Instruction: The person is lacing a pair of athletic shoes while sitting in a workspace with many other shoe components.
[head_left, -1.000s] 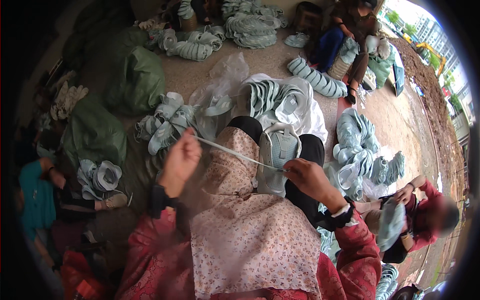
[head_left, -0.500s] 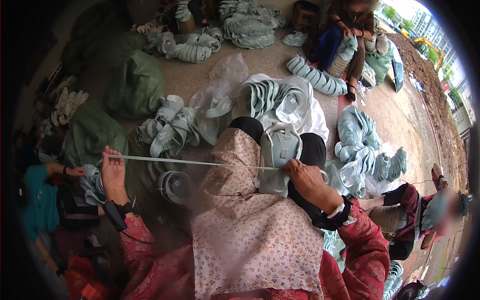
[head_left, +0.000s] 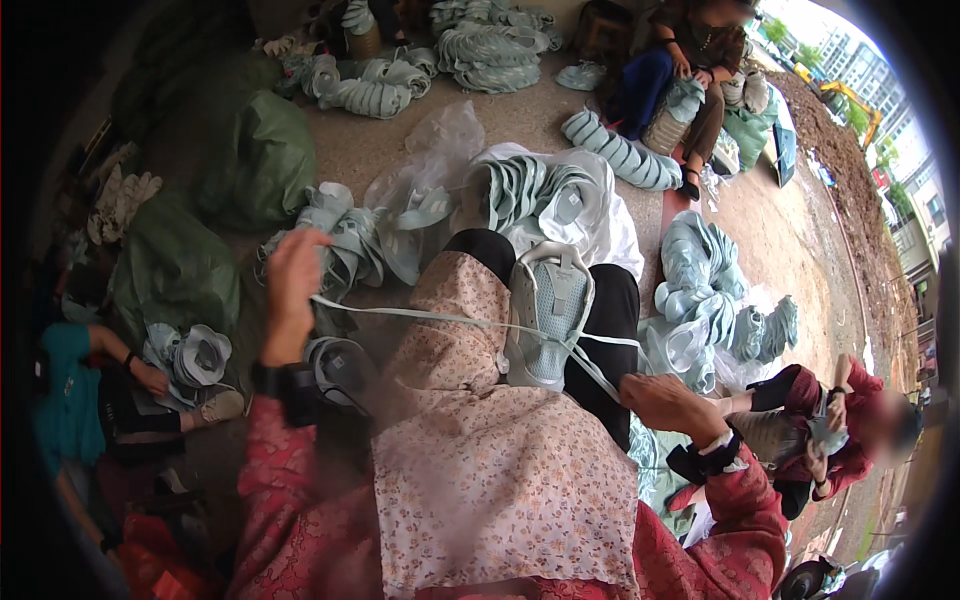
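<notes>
A pale grey-green sneaker upper (head_left: pixel 550 305) with a light mesh tongue stands between my knees. Across its throat runs a pale flat shoelace (head_left: pixel 420 316), one strand reaching left and others crossing to the right. My right hand (head_left: pixel 670 402), right of the shoe, is closed with its fingertips pinching the lace. Raised at the left, my left hand (head_left: pixel 291 290) is a little blurred, its fingers stretched upward. The left lace end hangs by the base of that hand, away from the fingertips.
Piles of pale uppers lie on a white sack (head_left: pixel 625 225) ahead, and a stack (head_left: pixel 700 260) is at the right. One upper (head_left: pixel 340 365) rests left of my lap. Green sacks (head_left: pixel 250 165) stand at the left. Co-workers sit around, one in a teal top (head_left: pixel 70 390).
My left hand has come in toward the shoe, and the lace, taut before, is slacker. My right hand has moved right and down, drawing a lace strand away from the shoe.
</notes>
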